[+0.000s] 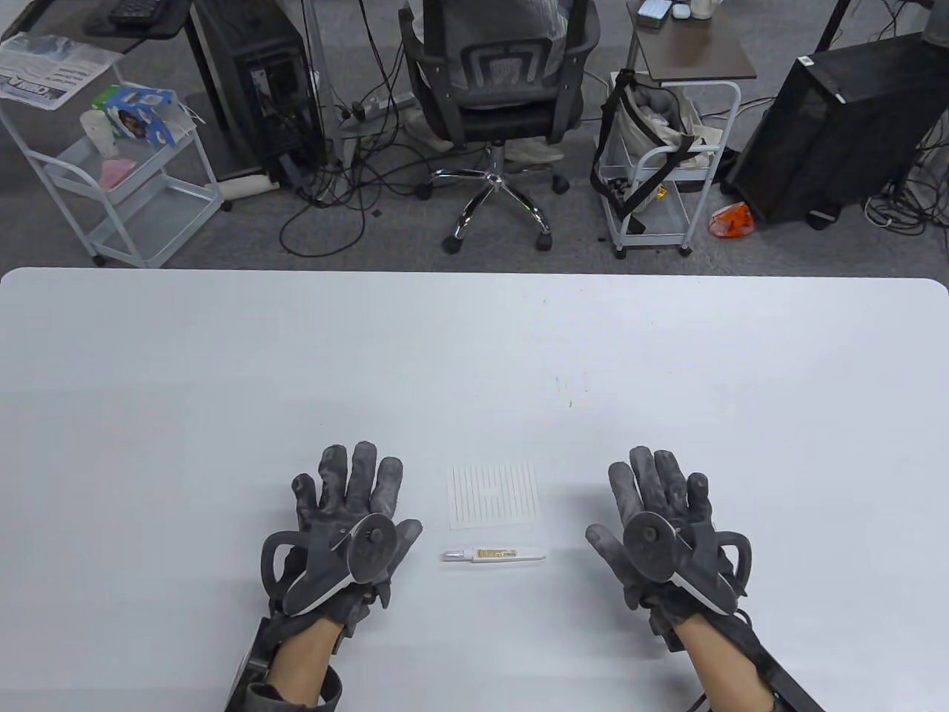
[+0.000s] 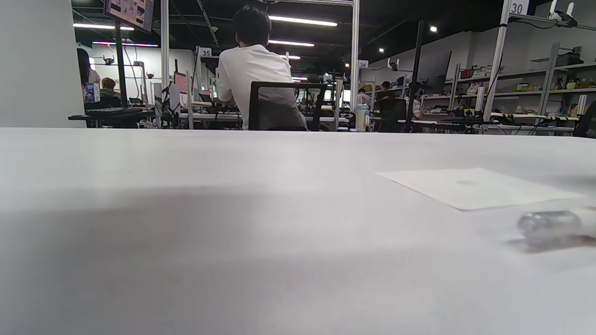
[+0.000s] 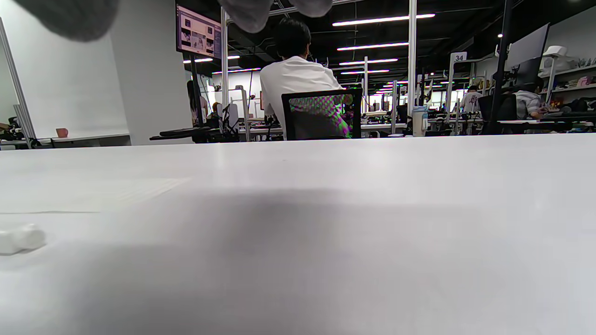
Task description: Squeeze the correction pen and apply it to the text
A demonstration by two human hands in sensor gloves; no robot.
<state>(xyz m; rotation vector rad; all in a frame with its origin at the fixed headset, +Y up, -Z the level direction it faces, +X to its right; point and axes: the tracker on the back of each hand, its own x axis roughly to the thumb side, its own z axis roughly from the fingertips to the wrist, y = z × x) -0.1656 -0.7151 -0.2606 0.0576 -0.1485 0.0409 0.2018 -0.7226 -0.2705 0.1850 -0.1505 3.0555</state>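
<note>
A white correction pen (image 1: 494, 555) lies flat on the white table (image 1: 474, 356), its clear cap pointing left. Just behind it lies a small lined paper sheet (image 1: 493, 495). My left hand (image 1: 348, 497) rests flat and open on the table left of the pen, holding nothing. My right hand (image 1: 656, 493) rests flat and open right of the pen, holding nothing. In the left wrist view the pen's cap (image 2: 549, 224) and the sheet (image 2: 475, 187) show at the right. In the right wrist view the pen's end (image 3: 21, 238) and the sheet (image 3: 88, 193) show at the left, with fingertips (image 3: 70, 16) at the top.
Beyond the table's far edge stand an office chair (image 1: 497, 96), two white carts (image 1: 126, 185) (image 1: 660, 178) and computer towers (image 1: 838, 133) on the floor.
</note>
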